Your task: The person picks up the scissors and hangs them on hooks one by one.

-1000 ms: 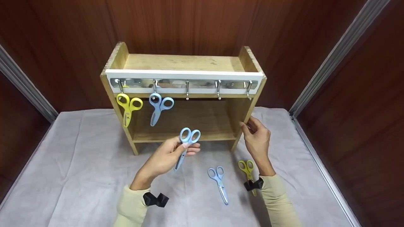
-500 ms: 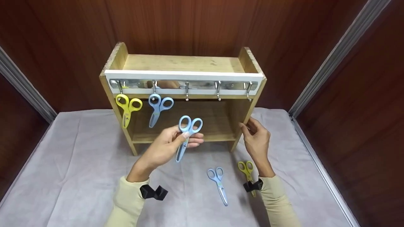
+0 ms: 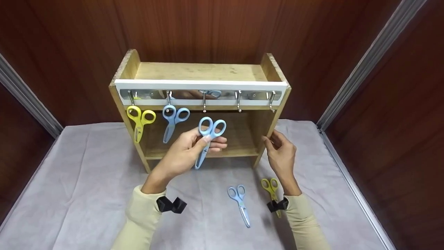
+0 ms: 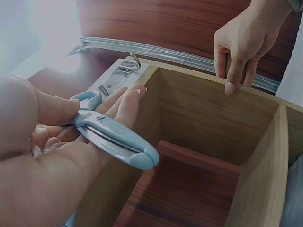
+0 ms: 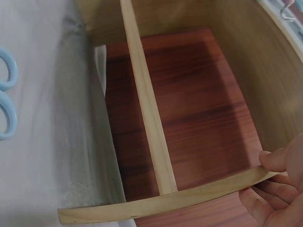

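Note:
My left hand (image 3: 184, 151) pinches a pair of light blue scissors (image 3: 205, 137) between thumb and fingers, handle loops up and blade pointing down, in front of the wooden shelf (image 3: 201, 71). In the left wrist view the scissors (image 4: 116, 137) lie across the fingers under the thumb. The loops are just below the middle hook (image 3: 204, 102). With thumb and fingers, my right hand (image 3: 282, 152) grips the front edge of the shelf's right side panel (image 5: 189, 201). Yellow scissors (image 3: 139, 121) and blue scissors (image 3: 172, 121) hang from the two leftmost hooks.
On the grey cloth (image 3: 104, 208) lie another pair of blue scissors (image 3: 240, 205) and yellow scissors (image 3: 270, 187), the latter partly behind the right wrist's black mount (image 3: 277, 205). A white hook rail (image 3: 222, 84) runs along the shelf front. Dark wood walls (image 3: 208, 27) stand around.
My left hand has risen with the blue scissors, from low in front of the shelf toward the hook rail. The right hand keeps its grip on the side panel.

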The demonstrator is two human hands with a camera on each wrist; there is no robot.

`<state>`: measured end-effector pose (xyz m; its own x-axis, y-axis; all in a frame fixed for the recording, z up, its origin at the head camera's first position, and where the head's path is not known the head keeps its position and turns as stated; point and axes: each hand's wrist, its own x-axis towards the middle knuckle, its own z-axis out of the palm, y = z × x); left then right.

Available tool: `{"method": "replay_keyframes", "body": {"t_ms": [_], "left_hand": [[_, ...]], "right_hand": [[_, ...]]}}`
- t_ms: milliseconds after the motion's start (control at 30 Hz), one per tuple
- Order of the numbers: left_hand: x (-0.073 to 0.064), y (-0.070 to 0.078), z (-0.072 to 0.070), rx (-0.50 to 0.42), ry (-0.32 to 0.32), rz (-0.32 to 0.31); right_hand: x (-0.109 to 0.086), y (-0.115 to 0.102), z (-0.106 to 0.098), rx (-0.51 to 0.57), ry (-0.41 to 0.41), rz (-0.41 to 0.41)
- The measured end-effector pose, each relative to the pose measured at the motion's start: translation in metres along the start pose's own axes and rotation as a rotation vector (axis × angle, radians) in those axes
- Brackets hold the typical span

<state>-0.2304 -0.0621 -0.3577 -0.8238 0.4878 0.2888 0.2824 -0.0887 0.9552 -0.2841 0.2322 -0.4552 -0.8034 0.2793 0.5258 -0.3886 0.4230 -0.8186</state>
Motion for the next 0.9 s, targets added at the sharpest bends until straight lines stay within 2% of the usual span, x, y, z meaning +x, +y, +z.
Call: {"method": "replay_keyframes", "body": {"t_ms": [467,900], "left_hand": [[0.012,0.002,0.0,0.026,0.088,0.022],[0.027,-0.007,-0.003,-0.055,0.127,-0.045]], "right_hand": [[-0.002,0.003,0.0,0.025,-0.002,0.001],[-0.001,-0.001,0.001,0.012,0.004,0.001]]}}
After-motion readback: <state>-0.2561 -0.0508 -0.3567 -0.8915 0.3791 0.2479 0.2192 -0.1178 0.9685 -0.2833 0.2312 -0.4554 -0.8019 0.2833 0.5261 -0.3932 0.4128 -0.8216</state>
